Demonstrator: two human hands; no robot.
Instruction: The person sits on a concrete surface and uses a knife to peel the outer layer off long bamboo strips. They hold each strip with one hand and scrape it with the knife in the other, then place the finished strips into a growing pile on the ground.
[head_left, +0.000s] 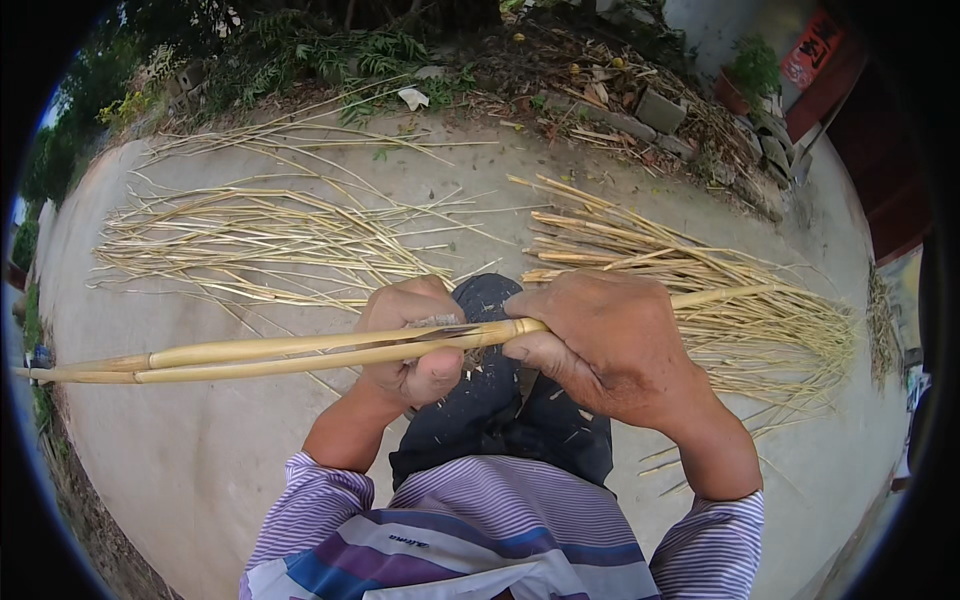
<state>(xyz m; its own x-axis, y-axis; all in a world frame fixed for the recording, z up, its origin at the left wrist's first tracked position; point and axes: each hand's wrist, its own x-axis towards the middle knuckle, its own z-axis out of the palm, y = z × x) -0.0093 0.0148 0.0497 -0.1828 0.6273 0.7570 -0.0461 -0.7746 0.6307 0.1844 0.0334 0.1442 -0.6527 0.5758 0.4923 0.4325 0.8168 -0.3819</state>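
A long yellow bamboo cane point(250, 367) lies crosswise in front of me, split lengthwise into two strips on the left and whole near my right hand. My right hand point(610, 340) is closed around the whole part, thumb by a joint, and the cane's thin end sticks out to the right. My left hand point(412, 345) curls around the split part, thumb below. A dark gap shows between the strips there. Against the left fingers shows a small grey, rough-looking piece point(436, 321), mostly hidden; its kind is unclear.
Thin pale strips point(270, 240) lie spread on the concrete ground point(170, 450) at left. A pile of canes point(690, 270) lies at right. My dark trousers point(500, 420) carry pale chips. Beyond are plants, a concrete block point(661, 111), dry debris and a potted plant point(752, 75).
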